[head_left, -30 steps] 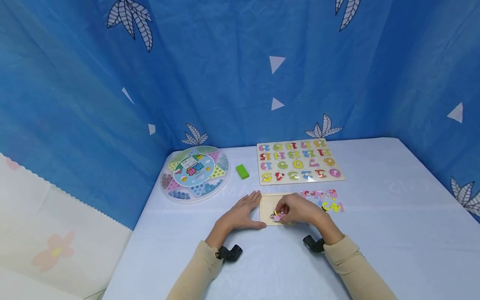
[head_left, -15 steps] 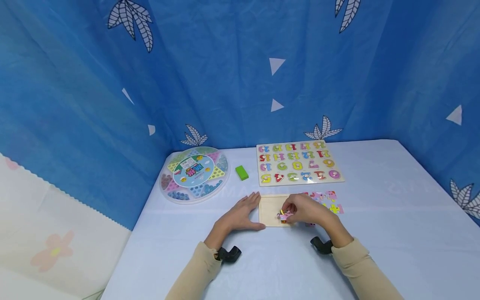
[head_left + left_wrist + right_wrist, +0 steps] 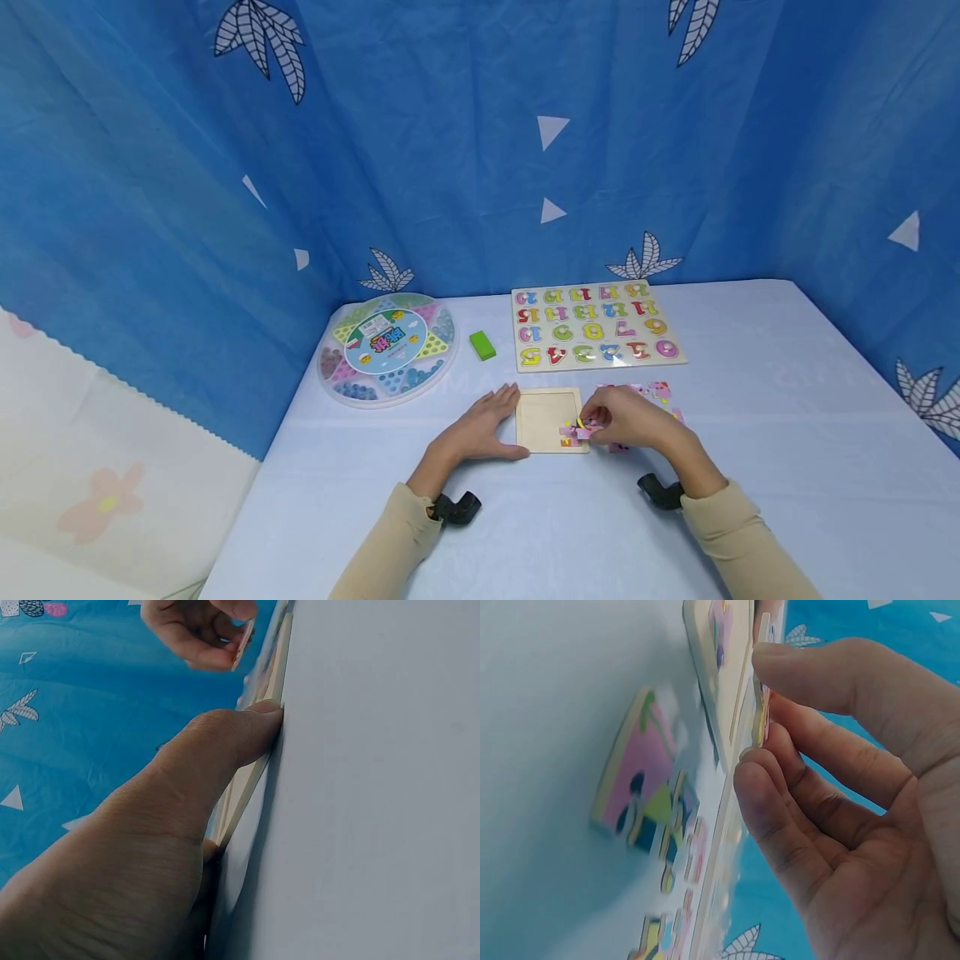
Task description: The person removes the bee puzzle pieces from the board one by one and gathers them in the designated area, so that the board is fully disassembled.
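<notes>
A shallow wooden puzzle tray (image 3: 542,421) lies on the table, with a pink-and-orange jigsaw piece (image 3: 572,442) in its near right corner. My left hand (image 3: 486,427) rests at the tray's left side, fingers spread straight and thumb at its near edge. In the left wrist view the thumb (image 3: 251,735) touches the tray's rim. My right hand (image 3: 633,418) pinches another jigsaw piece (image 3: 763,712) between thumb and fingers, over the tray's right edge. From the right wrist view that piece stands nearly edge-on, its printed side mostly hidden.
More loose jigsaw pieces (image 3: 660,392) lie right of the tray, partly hidden by my right hand. Behind it are a number puzzle board (image 3: 600,325) and a green block (image 3: 482,345). A round marble game board (image 3: 388,350) sits back left, before a blue curtain (image 3: 465,150).
My right hand has moved to the right across the tray with the pinched piece, uncovering more of the tray's floor. My left hand stays at the tray's left side.
</notes>
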A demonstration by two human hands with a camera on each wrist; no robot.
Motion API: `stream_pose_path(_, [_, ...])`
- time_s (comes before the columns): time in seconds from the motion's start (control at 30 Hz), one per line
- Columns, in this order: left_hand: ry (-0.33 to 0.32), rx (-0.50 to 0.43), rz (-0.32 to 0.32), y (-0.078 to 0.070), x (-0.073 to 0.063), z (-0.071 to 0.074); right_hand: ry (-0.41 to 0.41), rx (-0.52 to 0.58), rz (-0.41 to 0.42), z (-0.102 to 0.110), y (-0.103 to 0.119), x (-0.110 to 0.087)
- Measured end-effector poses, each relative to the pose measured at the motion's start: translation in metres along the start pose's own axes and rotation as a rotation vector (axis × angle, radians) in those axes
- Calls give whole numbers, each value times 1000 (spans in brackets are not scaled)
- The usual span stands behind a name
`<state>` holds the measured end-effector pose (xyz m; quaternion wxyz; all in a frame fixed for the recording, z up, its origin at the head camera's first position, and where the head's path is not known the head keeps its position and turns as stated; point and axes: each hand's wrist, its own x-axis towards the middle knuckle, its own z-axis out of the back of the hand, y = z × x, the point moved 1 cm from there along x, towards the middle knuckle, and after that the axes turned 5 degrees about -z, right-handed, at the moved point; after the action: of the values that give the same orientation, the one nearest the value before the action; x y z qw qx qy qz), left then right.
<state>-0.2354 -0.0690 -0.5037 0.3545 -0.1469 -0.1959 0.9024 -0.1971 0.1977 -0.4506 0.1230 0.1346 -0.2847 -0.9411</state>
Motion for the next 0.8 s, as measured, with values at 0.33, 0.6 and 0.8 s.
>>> stream_pose_path(0.33, [6, -6, 2, 0, 0, 0, 8, 10, -38, 3, -11, -8])
stream_pose_path(0.6, [4, -11, -2, 0, 0, 0, 5, 17, -67, 6, -21, -15])
stream_pose_path(0.8, [6, -7, 0, 0, 0, 1, 6, 20, -77, 8, -27, -20])
